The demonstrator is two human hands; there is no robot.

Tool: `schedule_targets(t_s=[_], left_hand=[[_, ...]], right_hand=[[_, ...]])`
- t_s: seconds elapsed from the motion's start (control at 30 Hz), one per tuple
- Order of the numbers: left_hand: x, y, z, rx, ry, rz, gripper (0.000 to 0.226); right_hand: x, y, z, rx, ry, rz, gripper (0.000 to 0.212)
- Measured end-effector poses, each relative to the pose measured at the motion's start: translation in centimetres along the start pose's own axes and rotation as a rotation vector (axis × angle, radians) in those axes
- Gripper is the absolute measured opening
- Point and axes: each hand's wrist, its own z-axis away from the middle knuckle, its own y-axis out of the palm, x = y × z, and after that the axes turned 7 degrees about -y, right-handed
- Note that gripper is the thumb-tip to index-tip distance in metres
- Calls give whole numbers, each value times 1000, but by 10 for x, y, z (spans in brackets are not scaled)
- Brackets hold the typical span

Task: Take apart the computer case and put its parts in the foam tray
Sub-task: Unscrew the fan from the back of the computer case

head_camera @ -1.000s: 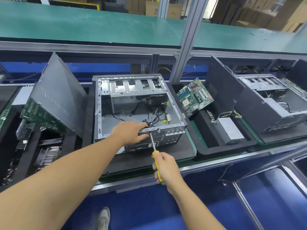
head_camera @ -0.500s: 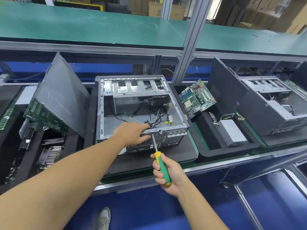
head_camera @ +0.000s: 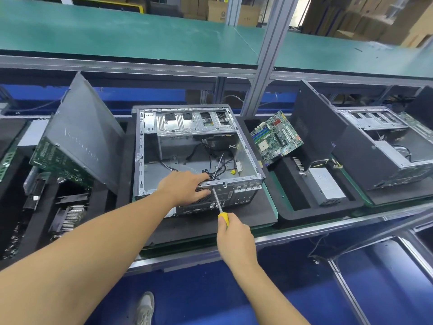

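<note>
**Slip risk at rear screw**

Open grey steel computer case [head_camera: 161, 171] at 12 o'clock, black foam tray [head_camera: 304, 215] at its 3. Left hand [head_camera: 185, 187] clamps the rear rail; right hand [head_camera: 234, 235] grasps yellow-handled screwdriver [head_camera: 217, 201]. Tip seating unclear. Cam-out would jab the left hand just beside it.

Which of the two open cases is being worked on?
The middle case, straight ahead: the left hand grips its near rim and the right hand holds a screwdriver against it. The case at right lies untouched.
</note>
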Motion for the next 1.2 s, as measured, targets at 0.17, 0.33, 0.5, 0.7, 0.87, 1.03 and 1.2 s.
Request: schedule_targets(t_s=[0.17, 0.33, 0.5, 0.7, 0.87, 1.03, 1.2], left_hand=[[0, 1, -1, -12, 12, -14, 49], [0, 0, 0, -24, 23, -22, 49], [-1, -2, 0, -30, 24, -29, 50], [-1, -2, 0, -34, 25, -58, 52], [-1, -2, -1, -15, 18, -48, 51], [-1, -1, -1, -29, 16, -24, 51], [0, 1, -2, -43, 30, -27, 50]], right_hand=[[-3, -8, -11, 262, 414, -1001, 32], [-21, -7, -16, 575, 535, -1646, 32], [-28, 7, -13, 497, 473, -1592, 30], [-23, 1, -12, 276, 333, -1017, 33], [-3, -5, -6, 127, 186, -492, 38], [3, -1, -3, 7, 21, 159, 32], [-5, -3, -10, 195, 277, -692, 34]])
